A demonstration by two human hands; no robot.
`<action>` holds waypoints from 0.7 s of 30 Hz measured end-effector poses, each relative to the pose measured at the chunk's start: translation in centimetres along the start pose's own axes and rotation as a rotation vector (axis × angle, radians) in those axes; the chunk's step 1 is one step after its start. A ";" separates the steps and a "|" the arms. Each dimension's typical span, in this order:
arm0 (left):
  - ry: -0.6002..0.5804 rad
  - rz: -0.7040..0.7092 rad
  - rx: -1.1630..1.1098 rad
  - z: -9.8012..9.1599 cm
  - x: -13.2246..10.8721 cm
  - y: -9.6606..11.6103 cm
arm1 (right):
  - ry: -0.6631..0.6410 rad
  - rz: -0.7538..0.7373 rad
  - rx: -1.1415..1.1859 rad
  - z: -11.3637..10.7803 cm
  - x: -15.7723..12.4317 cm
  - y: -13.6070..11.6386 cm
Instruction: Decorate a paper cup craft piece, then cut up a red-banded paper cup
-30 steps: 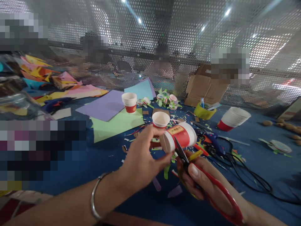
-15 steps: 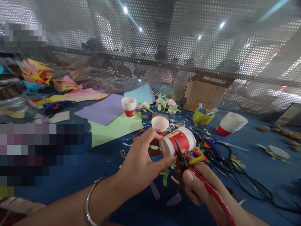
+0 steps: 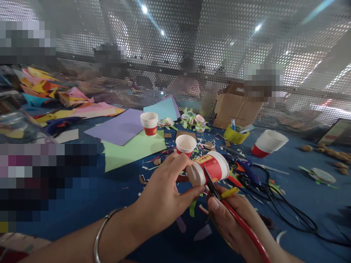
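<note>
My left hand (image 3: 167, 182) grips a red and white paper cup (image 3: 214, 168) lying on its side in the air, fingers and thumb around its base end. In my right hand (image 3: 233, 215) are red-handled scissors (image 3: 244, 223), their blades lying against the cup's side. A small yellow stick (image 3: 229, 192) pokes out by the right hand's fingers; how it is held is hidden. Just behind the left hand stands another paper cup (image 3: 185, 143), its lower part partly covered by my fingers.
Paper scraps lie around the hands. Behind are a cup stack (image 3: 149, 123), green paper (image 3: 134, 150) and purple paper (image 3: 116, 126). To the right are a blue glue gun (image 3: 251, 173) with a black cord, a yellow holder (image 3: 236, 135) and more stacked cups (image 3: 270, 142). A cardboard box (image 3: 236, 107) leans behind.
The scissor blades look closer together on the cup's side. The cup has shifted slightly down, and the view has moved a little.
</note>
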State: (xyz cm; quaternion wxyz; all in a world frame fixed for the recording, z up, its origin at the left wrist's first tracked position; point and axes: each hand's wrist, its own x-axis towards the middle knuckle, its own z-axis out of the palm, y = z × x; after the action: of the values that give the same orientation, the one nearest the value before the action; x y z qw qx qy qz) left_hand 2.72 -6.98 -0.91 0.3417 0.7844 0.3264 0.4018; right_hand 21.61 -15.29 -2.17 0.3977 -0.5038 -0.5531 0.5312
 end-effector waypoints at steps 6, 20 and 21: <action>0.018 0.115 0.112 0.4 -0.1 -0.5 | 0.157 -0.015 -0.271 0.4 0.1 -1.2; 0.009 -0.424 -0.665 1.3 0.4 -0.1 | 0.221 0.016 -0.342 0.5 -0.4 -0.4; 0.009 -0.426 -0.684 1.3 0.5 -0.2 | 0.221 0.017 -0.335 0.5 -0.4 -0.4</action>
State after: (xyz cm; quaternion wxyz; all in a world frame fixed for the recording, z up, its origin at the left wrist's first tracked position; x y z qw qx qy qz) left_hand 4.03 -6.89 -1.46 0.6573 0.5385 0.3305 0.4109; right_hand 21.15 -15.71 -1.79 0.3621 -0.6229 -0.5822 0.3767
